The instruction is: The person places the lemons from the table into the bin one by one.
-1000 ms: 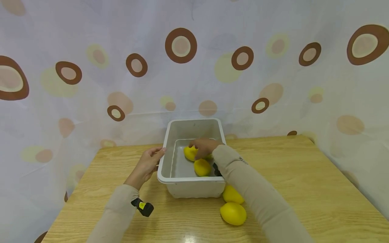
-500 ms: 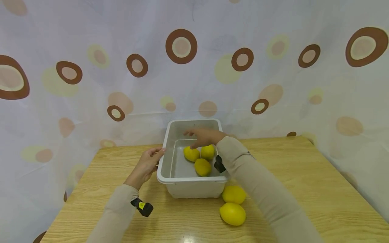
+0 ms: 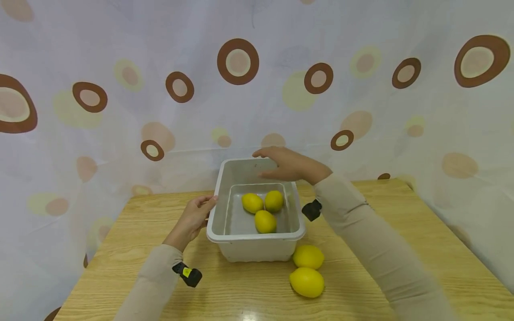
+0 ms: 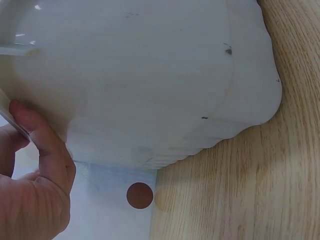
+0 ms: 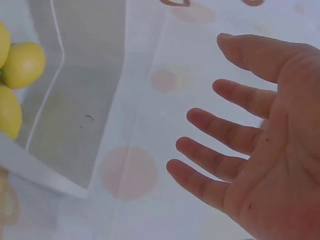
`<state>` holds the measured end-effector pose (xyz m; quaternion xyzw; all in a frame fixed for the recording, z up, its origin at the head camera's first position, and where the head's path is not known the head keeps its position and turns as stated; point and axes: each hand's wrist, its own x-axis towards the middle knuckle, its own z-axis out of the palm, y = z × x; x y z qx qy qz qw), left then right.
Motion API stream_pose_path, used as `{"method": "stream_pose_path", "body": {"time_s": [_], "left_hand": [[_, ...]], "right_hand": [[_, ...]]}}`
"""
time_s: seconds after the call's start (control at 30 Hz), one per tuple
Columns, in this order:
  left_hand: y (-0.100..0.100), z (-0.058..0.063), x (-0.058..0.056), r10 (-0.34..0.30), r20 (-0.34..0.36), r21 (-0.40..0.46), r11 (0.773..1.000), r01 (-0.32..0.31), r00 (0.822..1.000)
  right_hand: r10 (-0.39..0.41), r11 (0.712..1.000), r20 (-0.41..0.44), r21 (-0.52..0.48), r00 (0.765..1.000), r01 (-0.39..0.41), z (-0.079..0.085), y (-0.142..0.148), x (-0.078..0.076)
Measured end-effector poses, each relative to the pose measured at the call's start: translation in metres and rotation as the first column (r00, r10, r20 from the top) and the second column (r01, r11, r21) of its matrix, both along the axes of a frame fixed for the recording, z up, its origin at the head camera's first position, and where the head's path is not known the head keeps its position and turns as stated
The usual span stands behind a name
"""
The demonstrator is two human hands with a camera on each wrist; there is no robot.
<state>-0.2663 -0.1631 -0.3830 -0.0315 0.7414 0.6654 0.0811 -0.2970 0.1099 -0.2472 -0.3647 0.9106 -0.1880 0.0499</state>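
A grey-white plastic basin (image 3: 257, 248) stands on the table with three yellow lemons (image 3: 265, 222) lying together on its floor. My left hand (image 3: 195, 218) pinches the basin's left rim; in the left wrist view its thumb and fingers clasp the rim from both sides, with the basin's outer wall (image 4: 150, 75) filling much of the picture. My right hand (image 3: 287, 164) is raised over the basin's far right corner, fingers spread and holding nothing, as the right wrist view also shows. Two more lemons (image 3: 308, 257) (image 3: 307, 282) lie on the table by the basin's near right corner.
The wooden table (image 3: 385, 232) runs out on both sides of the basin. Behind it hangs a pale curtain (image 3: 257, 111) printed with brown and beige circles. A small black camera sits on each wrist.
My right hand has let go of a lemon in the basin, then risen and moved right toward the far rim. My left hand has stayed on the left rim.
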Motion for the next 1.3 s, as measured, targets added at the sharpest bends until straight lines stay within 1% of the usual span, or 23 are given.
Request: {"method": "stream_pose_path", "body": {"time_s": [0.1,0.2,0.3,0.37,0.43,0.47,0.57,0.7,0.8,0.87,0.93,1.03,1.17,1.3], "left_hand": [[0.000,0.002,0.001,0.001,0.001,-0.001,1.000,-0.001,1.000],[0.000,0.004,0.002,-0.005,-0.004,-0.002,1.000,0.005,1.000],[0.000,0.005,0.003,-0.009,-0.008,0.008,1.000,0.009,1.000],[0.000,0.006,0.003,-0.009,-0.012,0.012,1.000,0.009,1.000],[0.000,0.005,0.003,-0.006,-0.014,0.013,1.000,0.006,1.000],[0.000,0.006,0.003,-0.002,-0.013,0.014,1.000,0.002,1.000],[0.000,0.005,0.003,0.005,-0.012,0.009,1.000,-0.005,1.000],[0.000,0.005,0.003,0.008,-0.003,0.004,1.000,-0.008,1.000],[0.000,0.005,0.003,0.008,-0.003,0.003,1.000,-0.008,1.000],[0.000,0.004,0.003,0.006,-0.006,0.004,1.000,-0.006,1.000],[0.000,0.004,0.003,0.006,-0.007,0.004,1.000,-0.006,1.000],[0.001,0.004,0.003,0.005,-0.006,0.005,1.000,-0.005,1.000],[0.002,0.004,0.004,0.009,-0.004,0.006,1.000,-0.009,1.000],[0.002,0.003,0.004,0.012,-0.007,0.008,1.000,-0.012,1.000]], "right_hand": [[-0.011,0.999,-0.046,-0.031,0.999,0.009,0.005,0.018,0.013],[-0.022,0.999,-0.110,-0.049,0.994,0.017,0.005,0.037,0.028],[-0.017,0.998,-0.168,-0.061,0.986,0.007,0.001,0.056,0.043],[-0.020,0.998,-0.216,-0.070,0.976,0.005,-0.006,0.069,0.055],[-0.019,0.997,-0.271,-0.083,0.962,-0.004,-0.014,0.082,0.067],[-0.028,0.995,-0.306,-0.095,0.951,-0.002,-0.018,0.087,0.074],[-0.094,0.988,-0.383,-0.147,0.919,0.040,-0.031,0.101,0.095],[-0.177,0.971,-0.467,-0.226,0.867,0.076,-0.047,0.113,0.121],[-0.189,0.965,-0.514,-0.256,0.837,0.060,-0.062,0.118,0.137],[-0.184,0.965,-0.532,-0.257,0.827,0.050,-0.074,0.119,0.147],[-0.183,0.966,-0.535,-0.254,0.824,0.050,-0.088,0.118,0.157],[-0.178,0.972,-0.525,-0.225,0.832,0.066,-0.111,0.115,0.169],[-0.163,0.979,-0.483,-0.189,0.861,0.080,-0.138,0.109,0.182],[-0.140,0.983,-0.447,-0.168,0.883,0.071,-0.158,0.100,0.186]]}}
